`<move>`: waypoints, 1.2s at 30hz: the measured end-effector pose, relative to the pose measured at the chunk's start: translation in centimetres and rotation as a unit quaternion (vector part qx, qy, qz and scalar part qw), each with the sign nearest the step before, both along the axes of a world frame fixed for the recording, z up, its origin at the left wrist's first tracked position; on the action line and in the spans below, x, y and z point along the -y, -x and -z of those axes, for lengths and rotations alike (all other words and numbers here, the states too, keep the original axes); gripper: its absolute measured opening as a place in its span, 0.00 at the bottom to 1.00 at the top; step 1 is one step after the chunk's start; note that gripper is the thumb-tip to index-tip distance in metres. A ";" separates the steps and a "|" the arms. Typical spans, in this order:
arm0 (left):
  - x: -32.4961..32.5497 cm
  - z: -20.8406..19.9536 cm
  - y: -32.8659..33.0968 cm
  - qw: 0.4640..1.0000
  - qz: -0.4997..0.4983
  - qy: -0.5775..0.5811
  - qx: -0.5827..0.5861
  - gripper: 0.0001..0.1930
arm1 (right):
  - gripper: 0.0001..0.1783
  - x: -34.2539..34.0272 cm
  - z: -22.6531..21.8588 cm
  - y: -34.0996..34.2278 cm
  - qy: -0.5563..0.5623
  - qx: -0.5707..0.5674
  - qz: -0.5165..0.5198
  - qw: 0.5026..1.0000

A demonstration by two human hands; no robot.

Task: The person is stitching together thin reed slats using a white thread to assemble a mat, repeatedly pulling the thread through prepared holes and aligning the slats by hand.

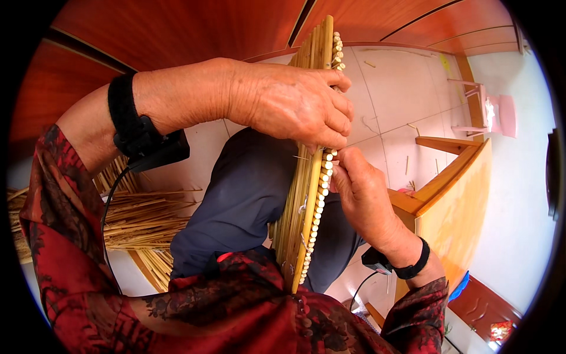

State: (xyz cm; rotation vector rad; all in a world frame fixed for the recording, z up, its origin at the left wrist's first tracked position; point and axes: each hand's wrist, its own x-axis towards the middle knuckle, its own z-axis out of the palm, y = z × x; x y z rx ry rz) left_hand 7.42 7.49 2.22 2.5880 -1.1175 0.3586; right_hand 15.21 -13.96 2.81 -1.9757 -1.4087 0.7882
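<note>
A panel of straw-coloured stalks [289, 203], laid side by side, stands edge-up across my lap. Pale cut ends [319, 203] line its right side, next to a long straight stalk along the edge. White thread shows at a few spots on that stalk. My left hand [289, 103] reaches over the panel's upper part, its fingers bent round the edge and gripping it. Just below, my right hand [365, 194] is closed at the cut ends with thumb and forefinger together. Whatever sits between those fingertips is hidden.
Loose stalks [132, 221] lie in a heap at the left, beside my leg. A wooden table [454, 206] stands close to my right arm. Farther off are a small pink chair [501, 115] and red-brown wooden panelling [188, 32]. Stalk scraps lie on the tiled floor [389, 88].
</note>
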 end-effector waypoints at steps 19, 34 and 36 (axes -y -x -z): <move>-0.7 -0.6 0.1 0.999 -0.017 -0.034 0.002 0.13 | 0.18 1.3 -2.1 0.9 -0.033 0.051 0.102 0.993; 3.1 -7.6 2.3 0.962 -0.268 -0.028 0.050 0.12 | 0.10 5.9 -4.4 0.8 -0.267 0.408 0.044 0.872; 3.2 -8.3 2.4 0.947 -0.315 -0.012 0.058 0.12 | 0.09 3.7 -4.1 0.2 -0.358 0.468 0.014 0.808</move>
